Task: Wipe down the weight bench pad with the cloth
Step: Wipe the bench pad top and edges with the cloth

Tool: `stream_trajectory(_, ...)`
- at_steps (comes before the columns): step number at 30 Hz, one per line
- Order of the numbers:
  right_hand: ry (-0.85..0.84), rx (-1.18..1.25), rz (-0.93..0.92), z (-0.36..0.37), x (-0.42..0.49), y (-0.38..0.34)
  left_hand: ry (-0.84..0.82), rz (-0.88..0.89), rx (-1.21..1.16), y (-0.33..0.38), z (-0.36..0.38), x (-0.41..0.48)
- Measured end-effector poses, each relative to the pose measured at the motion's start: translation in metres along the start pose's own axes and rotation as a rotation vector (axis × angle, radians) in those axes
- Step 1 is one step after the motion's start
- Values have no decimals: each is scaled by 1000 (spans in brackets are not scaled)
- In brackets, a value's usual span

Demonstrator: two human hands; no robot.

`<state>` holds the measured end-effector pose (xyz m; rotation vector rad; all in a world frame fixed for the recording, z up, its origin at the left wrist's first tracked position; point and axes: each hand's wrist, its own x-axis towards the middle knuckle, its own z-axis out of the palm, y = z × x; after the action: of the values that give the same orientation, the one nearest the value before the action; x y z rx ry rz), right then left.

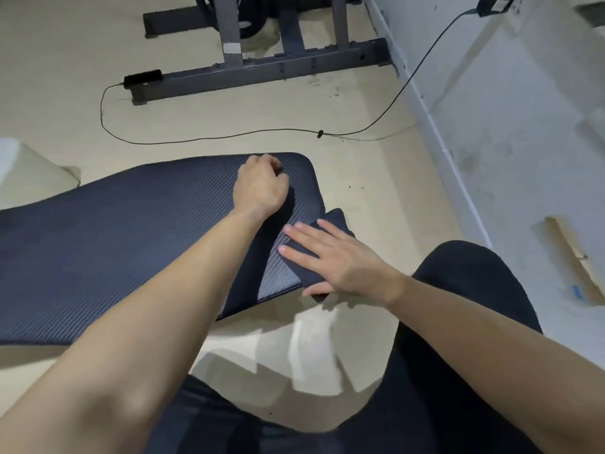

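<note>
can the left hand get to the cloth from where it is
Probably yes. The left hand is curled at the far edge of the bench pad, and the cloth lies close by with bare pad between them. Only the right hand, flat on it, covers part.

Left grip [262, 186] seemingly curled, right [340, 262] flat

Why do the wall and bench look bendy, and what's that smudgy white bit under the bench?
Head view: the wide-angle lens curves the wall and the bench pad edges. Head view: the pale patch under the pad is too smeared to identify. Head view: the left hand casts a soft shadow on the pad.
</note>
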<state>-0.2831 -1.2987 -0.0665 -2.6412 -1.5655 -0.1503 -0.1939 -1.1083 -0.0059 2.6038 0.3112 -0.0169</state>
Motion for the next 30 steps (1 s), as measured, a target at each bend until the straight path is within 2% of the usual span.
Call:
stream_trajectory(2, 95, 296, 260, 8, -2, -4, 20, 3, 79, 6, 8, 6)
stream_trajectory(5, 188, 1022, 756, 10, 7, -13, 79, 1, 152, 8, 16, 15)
stream_trajectory(7, 213, 1343, 911, 7, 19, -10, 121, -2, 173, 9, 21, 22)
stream_trajectory(10, 283, 1564, 999, 2, 41, 11, 171, -8, 162, 13, 31, 28)
stream_trajectory(17, 320, 1819, 1174, 6, 99, 79, 284, 52, 200, 14, 44, 30)
stream_trajectory(22, 302, 1797, 1080, -7, 123, 112, 313, 98, 208, 12, 45, 28)
stream_trajectory(26, 319, 1755, 1129, -3, 105, 84, 311, 64, 210, 15, 45, 32)
stream_trajectory(30, 234, 1652, 1146, -10, 67, 44, 286, 37, 188, 18, 45, 29)
